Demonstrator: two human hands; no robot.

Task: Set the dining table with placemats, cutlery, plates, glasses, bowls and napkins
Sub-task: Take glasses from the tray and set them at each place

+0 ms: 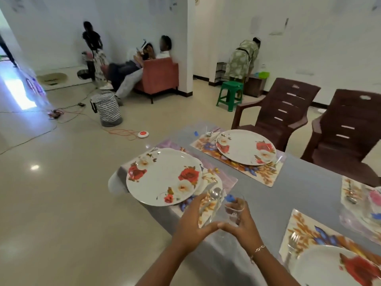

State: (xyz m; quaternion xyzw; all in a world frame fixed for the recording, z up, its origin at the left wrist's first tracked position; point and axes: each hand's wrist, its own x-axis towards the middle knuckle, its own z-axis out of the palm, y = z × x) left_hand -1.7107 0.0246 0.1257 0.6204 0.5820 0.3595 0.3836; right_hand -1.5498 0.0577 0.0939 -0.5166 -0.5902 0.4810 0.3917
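Observation:
Over the near left corner of the grey-clothed table (305,195), my left hand (191,226) grips a clear glass (213,207), tilted. My right hand (243,226) grips a second clear glass (234,212) right beside it, and the fingertips of both hands touch. A floral plate (162,176) lies just beyond on a floral placemat (214,176) and overhangs the table's left edge. A spoon (216,192) shows through the left glass. A second plate (245,146) sits on the far placemat (251,172). A third plate (329,267) with a fork (292,242) is at bottom right.
Two brown plastic chairs (276,112) (350,133) stand along the table's far side. A fourth setting (358,195) is cut off at the right edge. On the floor are a green stool (229,93), a patterned basket (108,110) and cables (121,132). People sit and stand in the background.

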